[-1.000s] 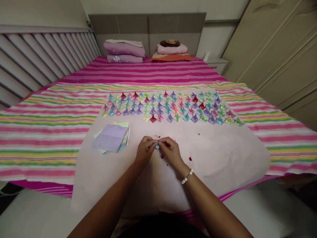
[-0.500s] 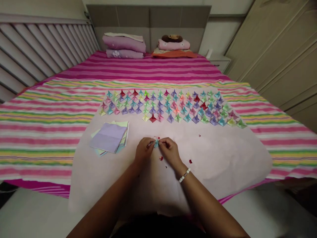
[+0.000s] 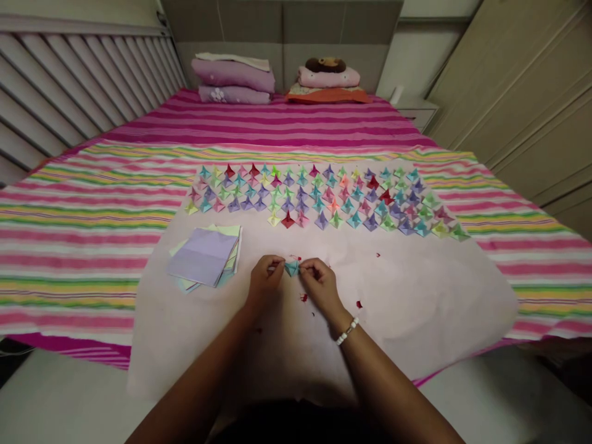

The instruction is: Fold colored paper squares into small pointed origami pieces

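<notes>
A small light-blue folded paper piece is stretched between my two hands, just above the pale sheet. My left hand pinches its left tip, while my right hand pinches the right tip. The piece looks like the pointed origami pieces set out in rows beyond my hands, in purple, green, blue, pink and red. Left of my hands lies a loose stack of square paper, with a creased purple sheet on top.
Red paper scraps are scattered near my hands. Under the pale sheet is a striped cloth on a bed. Folded bedding and a second pile with a brown plush stand by the headboard. A slatted rail borders the left.
My hands have moved slightly apart, and the blue folded paper between them now shows wider and flatter. The whole view has shifted a little.
</notes>
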A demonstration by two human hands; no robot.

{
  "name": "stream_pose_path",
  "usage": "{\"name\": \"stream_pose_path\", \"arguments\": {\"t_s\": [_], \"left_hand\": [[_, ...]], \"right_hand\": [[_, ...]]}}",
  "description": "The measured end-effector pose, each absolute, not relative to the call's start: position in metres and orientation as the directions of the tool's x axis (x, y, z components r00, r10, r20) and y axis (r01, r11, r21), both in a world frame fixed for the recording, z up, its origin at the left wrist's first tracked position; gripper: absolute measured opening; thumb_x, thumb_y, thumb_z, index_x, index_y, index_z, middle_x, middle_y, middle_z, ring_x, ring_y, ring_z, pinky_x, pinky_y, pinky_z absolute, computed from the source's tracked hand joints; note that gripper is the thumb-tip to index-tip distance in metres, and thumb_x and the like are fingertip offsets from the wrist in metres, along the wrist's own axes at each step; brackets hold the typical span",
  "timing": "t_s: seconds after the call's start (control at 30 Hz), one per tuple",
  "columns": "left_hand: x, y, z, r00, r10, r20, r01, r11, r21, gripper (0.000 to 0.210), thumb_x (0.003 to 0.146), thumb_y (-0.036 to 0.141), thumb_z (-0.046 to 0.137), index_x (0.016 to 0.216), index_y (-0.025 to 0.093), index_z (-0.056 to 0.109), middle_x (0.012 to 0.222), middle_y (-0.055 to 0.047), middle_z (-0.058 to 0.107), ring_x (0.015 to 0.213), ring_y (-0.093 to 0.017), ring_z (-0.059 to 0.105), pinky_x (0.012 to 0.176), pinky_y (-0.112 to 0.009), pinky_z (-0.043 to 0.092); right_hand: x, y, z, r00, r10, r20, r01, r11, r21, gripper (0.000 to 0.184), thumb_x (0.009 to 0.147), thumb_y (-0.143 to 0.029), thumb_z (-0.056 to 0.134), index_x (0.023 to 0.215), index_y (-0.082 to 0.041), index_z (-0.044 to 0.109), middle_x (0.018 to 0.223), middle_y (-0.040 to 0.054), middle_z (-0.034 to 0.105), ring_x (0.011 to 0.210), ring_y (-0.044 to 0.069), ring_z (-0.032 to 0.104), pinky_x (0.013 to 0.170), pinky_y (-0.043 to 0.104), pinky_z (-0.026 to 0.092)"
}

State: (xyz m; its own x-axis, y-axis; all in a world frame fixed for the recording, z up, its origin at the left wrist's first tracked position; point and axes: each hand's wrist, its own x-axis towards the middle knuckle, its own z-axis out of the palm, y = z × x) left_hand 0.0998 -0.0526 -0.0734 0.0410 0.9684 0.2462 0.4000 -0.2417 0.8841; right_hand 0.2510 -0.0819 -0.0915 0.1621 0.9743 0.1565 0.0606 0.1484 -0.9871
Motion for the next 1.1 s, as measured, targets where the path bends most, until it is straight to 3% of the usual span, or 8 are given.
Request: {"name": "stream_pose_path", "arguments": {"t_s": [0.23,0.47,0.87,1.1], "left_hand": [[0.102,-0.047,-0.069,0.076,0.961,0.266,0.369,-0.275,0.888,0.015,0.075,0.013,0.05,0.08,0.019,0.063,0.083,-0.003,0.064,0.076,-0.015,0.061,0.066,-0.027,0.049],[0.096,-0.043,-0.068,0.314,0.877,0.363,0.434,-0.472,0.767,0.025,0.075,0.006,0.046,0.082,0.019,0.066,0.085,-0.004,0.061,0.081,-0.017,0.06,0.073,-0.03,0.049],[0.083,-0.04,-0.065,0.443,0.841,0.311,0.576,-0.533,0.62,0.027,0.074,0.003,0.051,0.088,0.02,0.066,0.084,-0.003,0.066,0.077,-0.016,0.061,0.069,-0.027,0.05],[0.078,-0.041,-0.054,0.515,0.817,0.258,0.623,-0.564,0.543,0.016,0.082,0.012,0.055,0.085,0.021,0.068,0.081,-0.003,0.068,0.078,-0.017,0.064,0.071,-0.028,0.05]], "right_hand": [[0.254,-0.081,-0.087,0.172,0.952,0.252,0.087,0.24,-0.967,0.014,0.076,-0.016,0.054,0.079,-0.021,0.066,0.082,0.002,0.061,0.072,0.016,0.055,0.066,0.029,0.043],[0.255,-0.081,-0.084,0.152,0.94,0.305,0.143,0.284,-0.948,0.019,0.076,-0.012,0.05,0.076,-0.022,0.066,0.085,0.0033,0.062,0.082,0.018,0.059,0.074,0.033,0.046],[0.256,-0.083,-0.086,0.168,0.939,0.3,0.192,0.267,-0.944,0.018,0.071,-0.01,0.049,0.075,-0.021,0.063,0.086,0.0035,0.061,0.078,0.018,0.057,0.068,0.031,0.044],[0.255,-0.082,-0.088,0.152,0.941,0.301,0.192,0.271,-0.943,0.02,0.072,-0.009,0.05,0.078,-0.021,0.065,0.089,0.0037,0.061,0.078,0.018,0.056,0.067,0.029,0.044]]}}
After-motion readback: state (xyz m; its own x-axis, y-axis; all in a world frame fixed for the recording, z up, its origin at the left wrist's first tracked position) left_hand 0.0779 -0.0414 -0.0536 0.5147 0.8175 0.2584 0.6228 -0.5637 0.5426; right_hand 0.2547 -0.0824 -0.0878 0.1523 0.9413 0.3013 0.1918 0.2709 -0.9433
